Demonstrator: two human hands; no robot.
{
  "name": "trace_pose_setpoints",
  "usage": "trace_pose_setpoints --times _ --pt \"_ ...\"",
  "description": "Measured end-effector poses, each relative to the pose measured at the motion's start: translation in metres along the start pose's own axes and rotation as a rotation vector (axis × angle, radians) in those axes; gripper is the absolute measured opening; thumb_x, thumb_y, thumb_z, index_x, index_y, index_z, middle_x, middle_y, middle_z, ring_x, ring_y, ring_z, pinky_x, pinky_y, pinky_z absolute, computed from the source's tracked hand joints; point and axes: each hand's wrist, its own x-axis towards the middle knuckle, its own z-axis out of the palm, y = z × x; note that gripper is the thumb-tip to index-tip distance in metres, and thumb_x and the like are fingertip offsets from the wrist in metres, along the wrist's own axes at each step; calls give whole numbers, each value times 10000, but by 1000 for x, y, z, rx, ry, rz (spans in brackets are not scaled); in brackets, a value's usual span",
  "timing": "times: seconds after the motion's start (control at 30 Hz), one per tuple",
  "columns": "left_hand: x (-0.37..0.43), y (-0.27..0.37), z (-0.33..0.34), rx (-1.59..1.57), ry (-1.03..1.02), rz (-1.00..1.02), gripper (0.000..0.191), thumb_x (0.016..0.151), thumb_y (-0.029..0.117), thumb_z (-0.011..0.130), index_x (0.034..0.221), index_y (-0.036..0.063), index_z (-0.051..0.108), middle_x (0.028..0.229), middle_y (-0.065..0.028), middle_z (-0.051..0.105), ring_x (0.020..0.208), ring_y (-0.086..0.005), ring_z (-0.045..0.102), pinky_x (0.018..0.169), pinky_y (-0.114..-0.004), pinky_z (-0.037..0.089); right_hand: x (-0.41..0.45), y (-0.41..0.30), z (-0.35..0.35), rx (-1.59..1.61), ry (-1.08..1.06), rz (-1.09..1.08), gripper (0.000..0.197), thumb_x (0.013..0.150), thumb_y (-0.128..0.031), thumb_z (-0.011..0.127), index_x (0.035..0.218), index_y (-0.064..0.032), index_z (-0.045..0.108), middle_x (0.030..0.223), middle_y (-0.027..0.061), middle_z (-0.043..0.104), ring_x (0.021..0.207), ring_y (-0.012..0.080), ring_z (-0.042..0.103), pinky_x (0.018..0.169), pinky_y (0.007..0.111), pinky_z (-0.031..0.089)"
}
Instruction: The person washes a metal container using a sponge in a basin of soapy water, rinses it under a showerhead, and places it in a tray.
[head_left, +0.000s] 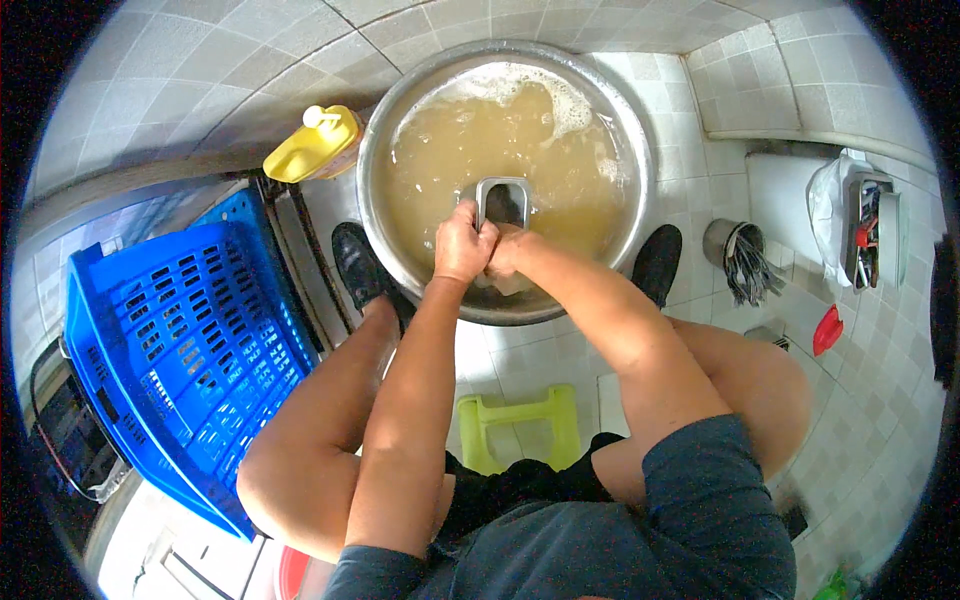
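A wide round metal basin holds cloudy, yellowish water with foam near its far rim. Over its near part, my left hand grips the left side of a small rectangular metal container with rounded corners. The inside of the container looks dark. My right hand is close against my left hand at the container's near end; its fingers are largely hidden, and a pale, blurred thing shows just below them. I cannot tell what my right hand holds.
Left of the basin stands a yellow jug with a white pump; a large blue plastic crate leans nearer. Right are a metal pot of utensils, a tray of utensils and a red object. A green plastic stool stands below me.
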Motion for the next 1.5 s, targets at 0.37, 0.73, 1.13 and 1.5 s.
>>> trace_pose_setpoints --times 0.37,0.73,1.13,1.5 --pt "0 1 15 88 19 83 236 785 169 649 933 9 560 810 -300 647 817 -499 626 757 -560 507 -85 1 -10 -455 80 -285 236 799 -87 557 967 -4 699 1099 220 684 1087 358 645 989 451 486" --pt "12 41 14 4 -89 -5 212 775 166 645 905 8 586 850 -279 662 844 -471 638 767 -519 519 -37 79 5 -1877 256 68 472 945 -211 415 1383 -59 505 1485 99 462 1432 264 334 1229 398 160" --pt "-1 10 4 -164 -64 -14 248 780 123 612 969 -37 612 811 -274 645 751 -400 663 722 -437 531 15 3 -4 -153 123 195 382 920 -240 493 1275 -155 605 1391 75 561 1297 275 499 1088 368 369" --pt "-3 13 10 -5 18 21 215 759 115 649 885 -41 571 767 -309 625 772 -490 643 694 -509 521 -26 -10 -6 -158 -19 122 372 836 -147 599 1196 -86 674 1244 177 654 1154 347 619 984 416 493"
